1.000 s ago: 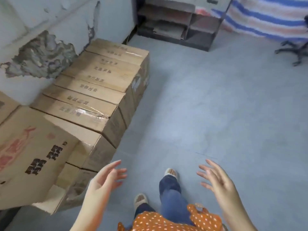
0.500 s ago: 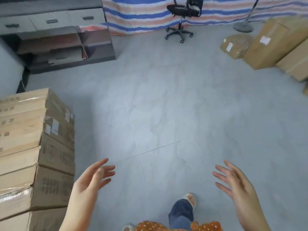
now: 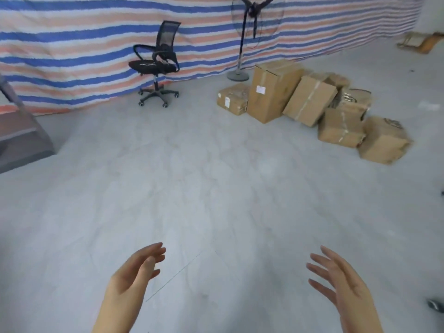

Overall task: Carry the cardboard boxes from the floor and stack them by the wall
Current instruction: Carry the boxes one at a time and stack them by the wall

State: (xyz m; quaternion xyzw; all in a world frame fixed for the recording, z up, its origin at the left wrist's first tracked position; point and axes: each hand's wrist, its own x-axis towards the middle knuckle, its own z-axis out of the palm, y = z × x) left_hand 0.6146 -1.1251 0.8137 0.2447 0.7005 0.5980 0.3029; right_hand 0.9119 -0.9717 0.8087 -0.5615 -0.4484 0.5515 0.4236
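Several brown cardboard boxes lie in a loose pile on the grey floor at the far right: a small one (image 3: 232,99), a tall upright one (image 3: 271,91), a tilted one (image 3: 310,100) and crumpled ones (image 3: 341,128) (image 3: 384,140). My left hand (image 3: 134,272) and my right hand (image 3: 341,282) are held out low in front of me, palms facing each other, fingers relaxed, holding nothing. Both hands are far from the boxes, with bare floor between.
A black office chair (image 3: 156,63) stands at the back by a blue, white and orange striped tarp (image 3: 72,44). A pedestal fan (image 3: 242,39) stands behind the boxes. A dark shelf unit (image 3: 19,138) sits at the left edge. More cardboard (image 3: 425,42) lies far right.
The view has swung right, away from the stacked boxes by the wall, which have left the frame. The floor pile is now ahead. Both hands stay raised and hold nothing.
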